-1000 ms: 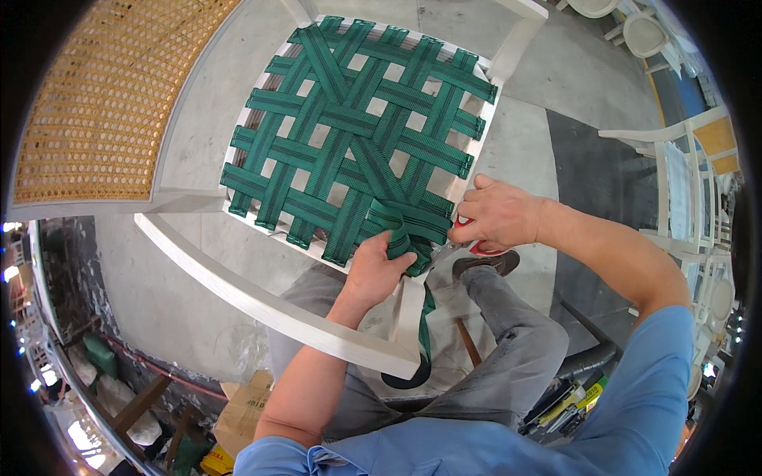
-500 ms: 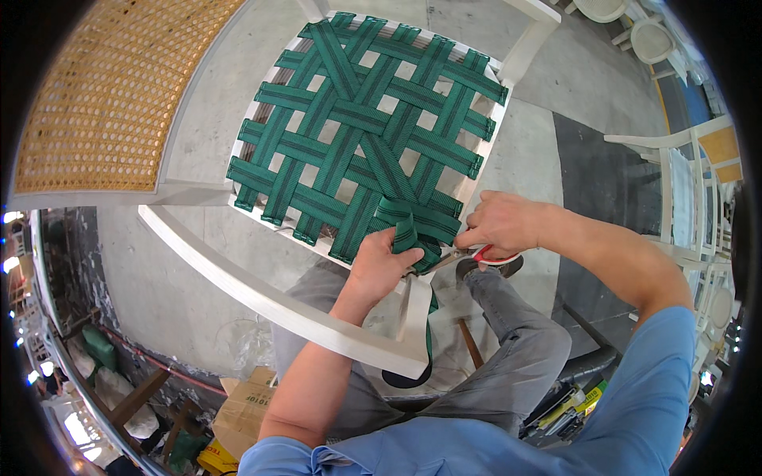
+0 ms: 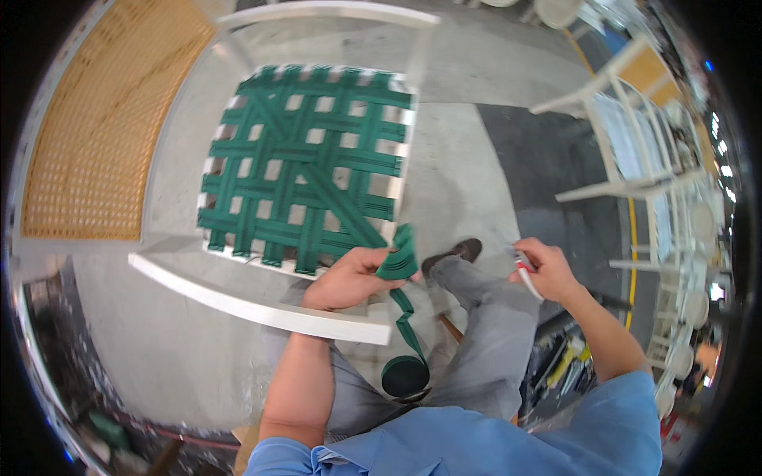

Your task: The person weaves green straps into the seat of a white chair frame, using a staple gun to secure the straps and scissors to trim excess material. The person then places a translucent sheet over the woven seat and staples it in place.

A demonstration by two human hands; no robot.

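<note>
A white-framed chair stands before me, its seat (image 3: pixel 283 189) woven from green webbing straps, with some straps running diagonally. My left hand (image 3: pixel 347 280) is closed around a bunched green webbing strap (image 3: pixel 401 262) at the seat's near right corner. From there a twisted length drops to a roll of webbing (image 3: pixel 405 376) between my thighs. Off to the right, apart from the chair, my right hand (image 3: pixel 552 272) grips scissors with red-and-white handles (image 3: pixel 525 274); motion blurs their blades.
The chair's cane back (image 3: pixel 87 147) rises at the left. Its white armrest (image 3: pixel 262 311) crosses over my left forearm. My grey-trousered legs (image 3: pixel 496 341) are below. More white chairs (image 3: pixel 611 119) line the right side, and assorted tools (image 3: pixel 559 361) lie by my right leg.
My right hand has moved away from the seat corner to the right with the scissors. My left hand keeps the webbing, now lifted at the corner. The view has shifted, showing the roll.
</note>
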